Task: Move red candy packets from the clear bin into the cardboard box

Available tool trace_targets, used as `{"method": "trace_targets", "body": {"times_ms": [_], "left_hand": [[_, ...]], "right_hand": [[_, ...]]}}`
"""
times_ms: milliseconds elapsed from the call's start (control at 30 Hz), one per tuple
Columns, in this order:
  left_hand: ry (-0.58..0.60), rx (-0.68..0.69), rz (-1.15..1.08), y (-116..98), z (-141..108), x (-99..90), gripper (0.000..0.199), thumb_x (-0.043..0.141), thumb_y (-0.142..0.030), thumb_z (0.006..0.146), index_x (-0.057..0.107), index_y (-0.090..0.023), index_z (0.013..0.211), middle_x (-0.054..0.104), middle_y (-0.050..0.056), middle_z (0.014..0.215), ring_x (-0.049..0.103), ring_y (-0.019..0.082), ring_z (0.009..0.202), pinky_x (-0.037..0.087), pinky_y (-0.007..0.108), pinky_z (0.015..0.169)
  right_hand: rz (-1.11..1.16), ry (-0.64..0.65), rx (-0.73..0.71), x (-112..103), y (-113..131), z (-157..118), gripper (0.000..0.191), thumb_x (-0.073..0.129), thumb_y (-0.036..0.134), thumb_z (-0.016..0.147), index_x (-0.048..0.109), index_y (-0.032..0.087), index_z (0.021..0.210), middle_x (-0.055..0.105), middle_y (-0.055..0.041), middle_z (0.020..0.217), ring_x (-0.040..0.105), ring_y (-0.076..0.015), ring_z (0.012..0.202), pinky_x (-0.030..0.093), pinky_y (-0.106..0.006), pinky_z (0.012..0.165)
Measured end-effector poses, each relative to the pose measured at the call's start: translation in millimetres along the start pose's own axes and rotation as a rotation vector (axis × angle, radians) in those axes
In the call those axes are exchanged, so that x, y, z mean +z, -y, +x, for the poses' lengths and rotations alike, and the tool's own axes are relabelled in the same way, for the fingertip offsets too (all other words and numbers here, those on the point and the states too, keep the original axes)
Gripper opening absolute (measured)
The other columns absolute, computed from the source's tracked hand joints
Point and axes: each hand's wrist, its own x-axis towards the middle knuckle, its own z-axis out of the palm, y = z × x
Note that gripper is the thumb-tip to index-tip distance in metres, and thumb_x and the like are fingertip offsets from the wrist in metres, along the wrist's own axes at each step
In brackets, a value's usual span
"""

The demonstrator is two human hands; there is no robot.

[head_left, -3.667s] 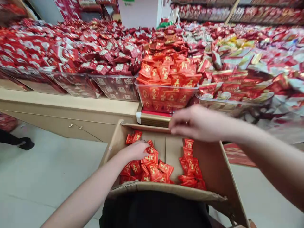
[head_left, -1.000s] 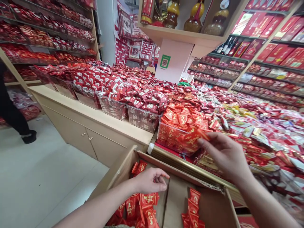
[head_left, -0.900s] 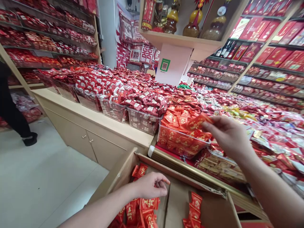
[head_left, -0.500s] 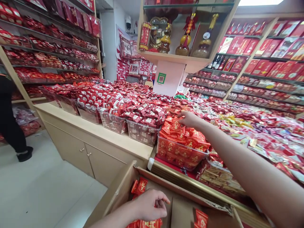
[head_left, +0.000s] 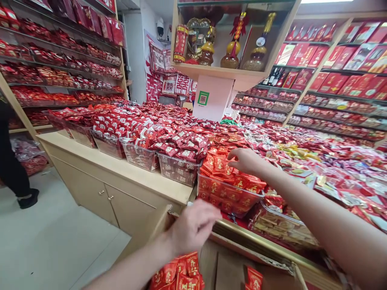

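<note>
My right hand [head_left: 246, 162] reaches over a clear plastic bin [head_left: 229, 192] heaped with shiny red candy packets [head_left: 218, 164] printed in gold. Its thumb and forefinger are apart at the top of the heap, and no packet shows between them; the other fingers are partly hidden. My left hand [head_left: 195, 225], slightly blurred, hovers above the near edge of an open cardboard box [head_left: 229, 264]. Its fingers are bent, with a gap to the thumb, and nothing shows in it. Inside the box, similar red packets [head_left: 181, 274] lie below that hand, and a few more [head_left: 254, 278] sit to the right.
Several bins of dark red packets [head_left: 178, 167] line the wooden counter [head_left: 127, 173] to the left. A bin of gold-wrapped pieces [head_left: 278, 225] adjoins on the right. A display cabinet [head_left: 223, 72] overhangs the counter. A person's dark-clothed leg [head_left: 12, 157] stands at far left.
My left hand has risen from inside the box to above its edge, uncovering more red packets below. My right hand stays at the bin, slightly lower. The view has shifted a little.
</note>
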Motion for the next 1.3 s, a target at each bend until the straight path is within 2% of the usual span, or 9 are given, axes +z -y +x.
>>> {"method": "trace_targets", "body": {"times_ms": [67,133,200,333,700,900,1033,1133,1300], "left_hand": [[-0.037,0.106,0.207,7,46,-18.1,0.025,0.047,-0.014,0.076,0.06,-0.016,0.097,0.064,0.008,0.101,0.052,0.015,0.098,0.04,0.032,0.089],[0.039,0.089,0.401,22,88,-29.5,0.03,0.047,-0.018,0.077,0.056,-0.014,0.105,0.059,0.009,0.111,0.048,0.017,0.104,0.035,0.033,0.093],[0.213,0.071,0.548,38,120,-33.9,0.033,0.049,-0.026,0.076,0.055,-0.014,0.106,0.058,0.009,0.112,0.049,0.02,0.104,0.035,0.035,0.091],[0.539,0.027,0.708,59,150,-32.6,0.031,0.048,-0.046,0.072,0.06,-0.019,0.082,0.064,0.004,0.086,0.055,0.019,0.081,0.039,0.03,0.073],[0.655,0.005,0.779,63,161,-32.2,0.024,0.047,-0.038,0.069,0.06,-0.018,0.07,0.062,0.003,0.07,0.051,0.016,0.065,0.033,0.025,0.059],[0.686,-0.02,0.752,60,164,-32.7,0.025,0.05,-0.038,0.069,0.062,-0.018,0.077,0.062,0.002,0.07,0.052,0.015,0.066,0.036,0.025,0.063],[0.625,0.018,0.698,52,160,-31.8,0.032,0.053,-0.033,0.068,0.059,-0.019,0.096,0.059,0.005,0.095,0.05,0.018,0.088,0.036,0.028,0.079],[0.552,0.087,0.644,41,153,-26.3,0.022,0.052,-0.025,0.067,0.064,-0.021,0.085,0.051,0.005,0.107,0.042,0.021,0.101,0.032,0.033,0.088],[0.721,0.004,0.683,26,148,-12.9,0.028,0.044,-0.02,0.069,0.067,-0.029,0.081,0.047,0.003,0.094,0.04,0.021,0.093,0.035,0.036,0.081]], "right_hand": [[-0.009,0.028,-0.068,2,0,-4,0.027,0.057,0.025,0.07,0.061,0.015,0.095,0.063,-0.0073,0.097,0.055,-0.0213,0.093,0.04,-0.028,0.08],[-0.018,0.071,-0.086,3,3,-5,0.032,0.06,0.028,0.067,0.06,0.015,0.096,0.064,-0.008,0.097,0.056,-0.0225,0.093,0.041,-0.029,0.08],[-0.033,0.105,-0.069,3,7,-2,0.034,0.063,0.032,0.065,0.061,0.015,0.094,0.064,-0.0088,0.095,0.057,-0.0233,0.091,0.042,-0.029,0.077],[-0.072,0.133,-0.043,5,9,6,0.034,0.065,0.035,0.063,0.063,0.015,0.09,0.065,-0.0094,0.093,0.058,-0.0243,0.088,0.043,-0.029,0.072],[-0.045,0.135,0.024,8,2,5,0.027,0.06,0.039,0.065,0.067,0.017,0.077,0.066,-0.0085,0.081,0.059,-0.0219,0.074,0.041,-0.026,0.058],[0.022,0.024,-0.029,4,3,-11,0.031,0.052,0.043,0.074,0.064,0.018,0.087,0.065,-0.0079,0.086,0.055,-0.022,0.085,0.04,-0.029,0.073],[-0.013,0.001,-0.125,4,3,-30,0.024,0.057,0.04,0.071,0.064,0.019,0.083,0.064,-0.0069,0.09,0.049,-0.0256,0.094,0.037,-0.034,0.076],[-0.071,-0.037,-0.13,9,-1,-38,0.014,0.053,0.027,0.074,0.063,0.018,0.078,0.063,-0.007,0.091,0.047,-0.0254,0.095,0.035,-0.034,0.077],[-0.064,-0.015,-0.113,16,-10,-38,0.018,0.048,0.027,0.076,0.061,0.016,0.081,0.064,-0.0076,0.083,0.05,-0.0222,0.087,0.034,-0.031,0.076]]}}
